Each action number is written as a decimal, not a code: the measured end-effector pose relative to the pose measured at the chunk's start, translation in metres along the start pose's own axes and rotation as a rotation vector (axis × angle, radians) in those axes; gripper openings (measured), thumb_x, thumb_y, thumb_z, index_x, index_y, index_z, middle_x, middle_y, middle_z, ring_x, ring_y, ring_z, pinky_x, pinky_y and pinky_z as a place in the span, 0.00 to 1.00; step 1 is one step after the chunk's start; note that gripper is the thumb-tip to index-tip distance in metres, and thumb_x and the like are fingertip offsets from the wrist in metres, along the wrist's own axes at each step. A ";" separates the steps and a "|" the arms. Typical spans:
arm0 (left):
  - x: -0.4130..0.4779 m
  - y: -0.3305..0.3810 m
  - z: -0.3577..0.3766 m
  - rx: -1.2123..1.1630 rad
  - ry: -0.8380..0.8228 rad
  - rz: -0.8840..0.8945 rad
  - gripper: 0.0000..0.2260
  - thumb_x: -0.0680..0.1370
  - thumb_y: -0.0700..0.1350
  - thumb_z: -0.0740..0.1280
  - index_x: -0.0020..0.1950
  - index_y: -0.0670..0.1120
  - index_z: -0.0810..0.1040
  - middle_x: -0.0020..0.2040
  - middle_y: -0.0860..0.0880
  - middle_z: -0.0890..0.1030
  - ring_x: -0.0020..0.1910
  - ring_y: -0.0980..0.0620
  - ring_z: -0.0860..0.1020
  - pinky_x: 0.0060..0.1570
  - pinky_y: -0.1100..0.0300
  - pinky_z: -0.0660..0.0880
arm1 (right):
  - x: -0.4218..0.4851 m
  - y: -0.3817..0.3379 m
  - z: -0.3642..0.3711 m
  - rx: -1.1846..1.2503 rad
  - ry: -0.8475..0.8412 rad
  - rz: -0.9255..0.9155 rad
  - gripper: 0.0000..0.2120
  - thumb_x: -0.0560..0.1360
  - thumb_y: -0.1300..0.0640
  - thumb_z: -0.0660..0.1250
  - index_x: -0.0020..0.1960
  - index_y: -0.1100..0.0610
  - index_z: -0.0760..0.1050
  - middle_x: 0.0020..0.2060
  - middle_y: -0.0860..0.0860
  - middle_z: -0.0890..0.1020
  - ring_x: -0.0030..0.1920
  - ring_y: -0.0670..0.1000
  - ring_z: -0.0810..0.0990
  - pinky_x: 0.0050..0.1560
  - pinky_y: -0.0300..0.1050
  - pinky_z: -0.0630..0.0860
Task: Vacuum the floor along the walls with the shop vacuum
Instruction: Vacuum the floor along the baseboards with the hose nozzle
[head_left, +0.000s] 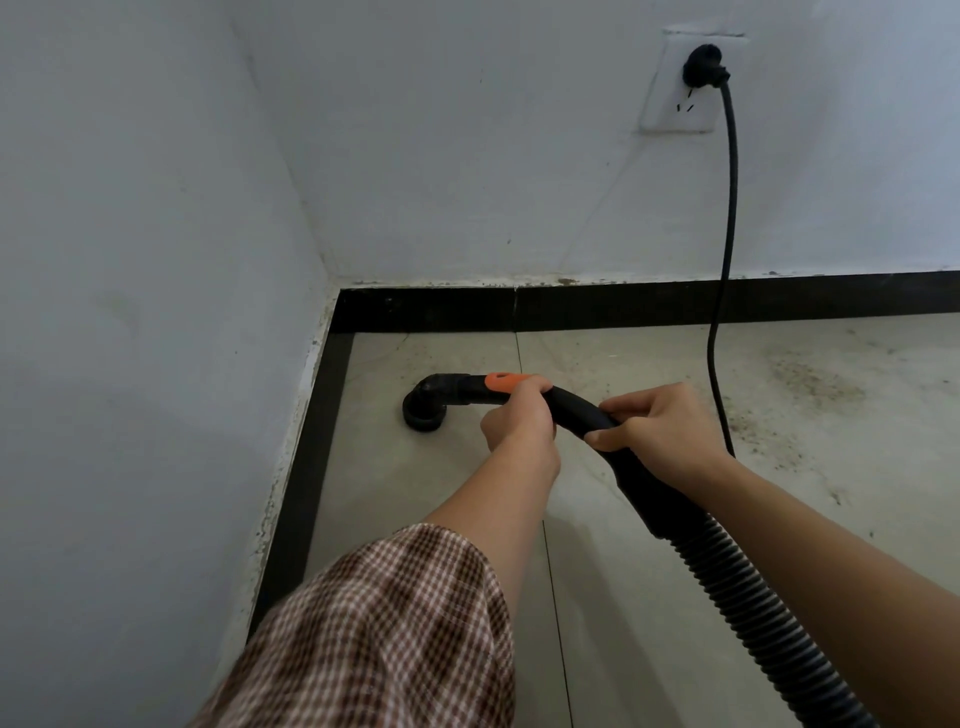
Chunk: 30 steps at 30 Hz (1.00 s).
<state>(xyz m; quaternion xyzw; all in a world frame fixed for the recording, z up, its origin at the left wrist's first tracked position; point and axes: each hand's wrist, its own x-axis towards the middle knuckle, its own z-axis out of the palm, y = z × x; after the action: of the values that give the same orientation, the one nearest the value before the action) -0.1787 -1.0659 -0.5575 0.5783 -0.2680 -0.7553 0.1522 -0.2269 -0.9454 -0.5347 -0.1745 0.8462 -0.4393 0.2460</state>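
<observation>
From the head camera, both hands are wrapped round the black vacuum tube (576, 410). The left hand (519, 415) has its fingers curled over it just behind the orange slider (503, 382), and the right hand (660, 431) grips it further back, where the ribbed hose (753, 613) begins. The round nozzle (428, 402) sits face down on the floor (597, 571) close to the corner, near the black skirting (311, 467) of the left wall but not quite against it. To do this pass well, I would keep the nozzle flat on the tile and slide it right up to the skirting. The front hand would steer and the rear hand would feed the hose so it does not tug. The grit (810, 384) lies to the right, beyond the power cord (724, 260) hanging from the wall socket (675, 104). The sweep that way should probably go round the cord, so the plug (704, 65) is not pulled.
</observation>
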 end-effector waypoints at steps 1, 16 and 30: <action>0.001 0.002 -0.002 0.000 0.009 0.003 0.13 0.69 0.43 0.75 0.41 0.46 0.69 0.41 0.46 0.80 0.40 0.48 0.79 0.40 0.56 0.75 | 0.000 -0.001 0.003 0.003 -0.012 0.001 0.11 0.67 0.63 0.77 0.44 0.49 0.83 0.32 0.51 0.85 0.27 0.53 0.83 0.27 0.40 0.79; 0.023 0.030 -0.037 -0.085 0.070 0.044 0.12 0.68 0.42 0.76 0.42 0.45 0.73 0.41 0.45 0.80 0.40 0.48 0.79 0.38 0.56 0.74 | 0.005 -0.023 0.057 0.009 -0.022 -0.052 0.15 0.67 0.62 0.78 0.38 0.42 0.78 0.32 0.48 0.85 0.28 0.53 0.83 0.29 0.46 0.82; 0.043 0.042 -0.055 -0.108 0.061 0.117 0.09 0.69 0.41 0.75 0.42 0.45 0.76 0.41 0.46 0.82 0.41 0.49 0.81 0.36 0.58 0.74 | 0.011 -0.032 0.086 0.042 0.006 -0.093 0.16 0.67 0.62 0.77 0.32 0.44 0.77 0.36 0.55 0.85 0.31 0.58 0.83 0.37 0.58 0.83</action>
<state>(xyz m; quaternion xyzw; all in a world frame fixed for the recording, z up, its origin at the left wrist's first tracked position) -0.1422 -1.1359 -0.5777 0.5753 -0.2554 -0.7405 0.2354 -0.1847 -1.0250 -0.5534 -0.2072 0.8285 -0.4685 0.2262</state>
